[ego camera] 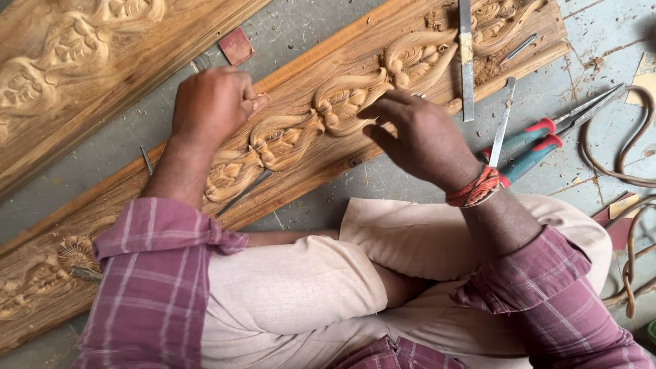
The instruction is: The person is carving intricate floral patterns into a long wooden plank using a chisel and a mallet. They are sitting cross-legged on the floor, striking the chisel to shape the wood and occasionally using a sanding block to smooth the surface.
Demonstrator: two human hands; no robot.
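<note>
A long wooden plank (301, 75) carved with a leafy vine relief lies slantwise on the floor before my crossed legs. My left hand (213, 102) is curled into a fist and presses on the plank's upper edge next to the carving; nothing shows inside it. My right hand (418, 133), with red thread around its wrist, rests with fingers spread on the carved scrolls (355, 96) near the plank's middle and holds nothing. A thin dark metal tool (244, 193) lies on the plank below my left hand.
A second carved plank (75, 55) lies at the top left. A flat metal blade (467, 61) and a slim chisel (502, 123) rest at the top right, with long-nose pliers (540, 140) and brown cords (618, 160) beside them. A reddish sandpaper square (236, 46) lies between the planks.
</note>
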